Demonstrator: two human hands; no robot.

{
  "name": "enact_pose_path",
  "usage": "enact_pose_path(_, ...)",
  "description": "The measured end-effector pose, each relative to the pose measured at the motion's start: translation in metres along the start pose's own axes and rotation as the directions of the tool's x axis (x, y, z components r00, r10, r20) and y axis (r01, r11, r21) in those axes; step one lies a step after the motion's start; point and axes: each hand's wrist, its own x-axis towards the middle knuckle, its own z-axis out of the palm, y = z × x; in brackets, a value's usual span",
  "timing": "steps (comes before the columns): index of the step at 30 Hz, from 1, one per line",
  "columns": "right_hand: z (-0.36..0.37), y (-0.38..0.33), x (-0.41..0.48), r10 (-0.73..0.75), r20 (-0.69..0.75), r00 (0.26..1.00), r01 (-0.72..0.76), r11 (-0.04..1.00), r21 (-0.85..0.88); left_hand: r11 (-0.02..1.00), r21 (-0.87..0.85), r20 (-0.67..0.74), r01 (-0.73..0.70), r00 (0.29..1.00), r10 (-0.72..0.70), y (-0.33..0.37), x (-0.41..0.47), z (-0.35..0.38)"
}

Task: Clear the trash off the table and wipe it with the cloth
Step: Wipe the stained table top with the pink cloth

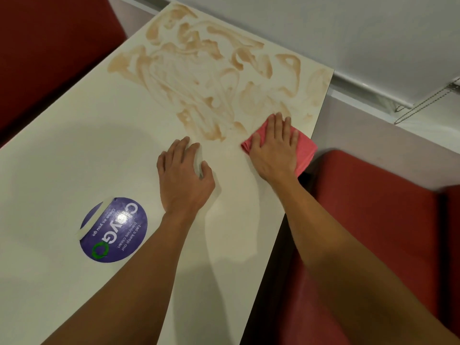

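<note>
A white table [74, 155] carries a wide brown smeared stain [206, 70] over its far half. My right hand [273, 148] lies flat with straight fingers on a folded pink cloth [305, 150] near the table's right edge, at the stain's near border. My left hand [184, 173] rests on the table just left of it, fingers and thumb curled round a small white object [199, 160], mostly hidden under the palm.
A round purple sticker [114, 230] is stuck to the table near my left forearm. Red bench seats stand at the right [373, 232] and far left [49, 51]. A white wall and a blind cord [423, 98] lie beyond the table's far edge.
</note>
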Motion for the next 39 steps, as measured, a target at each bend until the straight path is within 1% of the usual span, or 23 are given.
enact_pose_path(2, 0.002, -0.008, 0.002, -0.108, 0.025, 0.994, 0.108, 0.994, -0.001, 1.000, 0.006, -0.006, -0.002, 1.000, 0.002, 0.000, -0.001, 0.001)
enact_pose_path(5, -0.002, 0.016, -0.028, -0.360, 0.060, 0.931, 0.358, 0.933, 0.035, 1.000, 0.013, 0.000, 0.000, 1.000, 0.000, -0.001, -0.001, 0.001)
enact_pose_path(6, -0.003, 0.028, -0.036, -0.373, 0.064, 0.926, 0.371, 0.928, 0.033, 1.000, 0.013, 0.009, 0.000, 1.000, 0.000, -0.001, -0.002, 0.001)
enact_pose_path(8, -0.004, 0.040, -0.030, -0.275, 0.041, 0.960, 0.275, 0.961, 0.009, 1.000, 0.014, 0.017, 0.010, 1.000, -0.010, -0.001, -0.002, 0.000)
enact_pose_path(10, -0.003, 0.027, -0.007, -0.128, 0.010, 0.992, 0.128, 0.992, -0.011, 1.000, 0.005, 0.010, 0.014, 1.000, -0.014, -0.001, -0.002, 0.000)
enact_pose_path(11, -0.002, 0.016, 0.002, -0.087, 0.009, 0.996, 0.087, 0.996, -0.012, 1.000, 0.001, 0.004, 0.016, 1.000, -0.016, 0.000, -0.001, 0.000)
enact_pose_path(12, -0.001, 0.007, 0.007, -0.091, 0.017, 0.996, 0.091, 0.996, -0.009, 1.000, 0.000, 0.001, 0.019, 1.000, -0.019, 0.000, -0.001, 0.000)
enact_pose_path(13, 0.000, 0.003, 0.007, -0.137, 0.029, 0.990, 0.137, 0.991, -0.003, 1.000, -0.001, 0.001, 0.022, 1.000, -0.022, 0.000, -0.001, 0.001)
enact_pose_path(16, -0.005, 0.020, -0.021, -0.390, 0.068, 0.918, 0.389, 0.921, 0.029, 1.000, -0.001, -0.001, 0.021, 1.000, -0.021, 0.000, -0.002, 0.001)
enact_pose_path(17, -0.007, 0.032, -0.029, -0.427, 0.079, 0.901, 0.425, 0.904, 0.038, 1.000, 0.001, 0.000, 0.021, 1.000, -0.021, 0.000, -0.003, 0.001)
enact_pose_path(18, -0.007, 0.042, -0.033, -0.414, 0.077, 0.907, 0.412, 0.910, 0.033, 1.000, 0.003, 0.002, 0.023, 1.000, -0.023, 0.000, -0.003, 0.001)
enact_pose_path(20, -0.007, 0.043, -0.023, -0.276, 0.047, 0.960, 0.276, 0.961, 0.012, 0.999, 0.003, 0.008, 0.032, 0.999, -0.032, 0.000, -0.002, 0.000)
enact_pose_path(22, -0.003, 0.021, -0.003, -0.129, 0.019, 0.991, 0.130, 0.991, -0.013, 0.999, -0.003, 0.008, 0.032, 0.999, -0.032, 0.000, -0.001, 0.000)
enact_pose_path(23, -0.001, 0.007, 0.006, -0.103, 0.019, 0.995, 0.103, 0.995, -0.013, 0.999, -0.006, 0.001, 0.031, 1.000, -0.031, 0.000, 0.000, 0.000)
enact_pose_path(24, 0.001, -0.004, 0.012, -0.117, 0.026, 0.993, 0.117, 0.993, -0.011, 1.000, -0.008, -0.005, 0.029, 1.000, -0.029, -0.001, 0.000, 0.001)
enact_pose_path(26, 0.001, -0.014, 0.006, -0.224, 0.050, 0.973, 0.224, 0.975, 0.003, 1.000, -0.010, -0.013, 0.021, 1.000, -0.021, -0.001, -0.001, 0.001)
enact_pose_path(28, 0.000, -0.001, -0.020, -0.347, 0.061, 0.936, 0.346, 0.938, 0.027, 1.000, -0.012, -0.016, 0.013, 1.000, -0.013, -0.002, -0.002, 0.002)
enact_pose_path(29, -0.001, 0.011, -0.033, -0.364, 0.064, 0.929, 0.362, 0.931, 0.039, 1.000, -0.016, -0.015, 0.011, 1.000, -0.011, -0.002, -0.003, 0.002)
enact_pose_path(31, -0.001, 0.023, -0.037, -0.276, 0.051, 0.960, 0.275, 0.961, 0.024, 1.000, -0.020, -0.017, 0.007, 1.000, -0.008, -0.003, -0.003, 0.002)
enact_pose_path(34, 0.000, -0.006, -0.008, -0.053, 0.012, 0.999, 0.053, 0.999, 0.008, 0.999, -0.037, -0.032, 0.005, 0.999, -0.006, -0.004, -0.002, 0.002)
enact_pose_path(35, 0.001, -0.018, -0.001, -0.049, 0.022, 0.999, 0.049, 0.999, 0.010, 0.999, -0.043, -0.035, 0.005, 0.999, -0.007, -0.004, -0.002, 0.002)
enact_pose_path(37, 0.004, -0.029, -0.005, -0.187, 0.049, 0.981, 0.187, 0.982, 0.017, 0.999, -0.045, -0.030, 0.000, 1.000, -0.002, -0.004, -0.003, 0.002)
enact_pose_path(39, 0.003, -0.015, -0.030, -0.361, 0.063, 0.931, 0.359, 0.933, 0.029, 0.999, -0.045, -0.016, -0.009, 1.000, 0.008, -0.005, -0.003, 0.002)
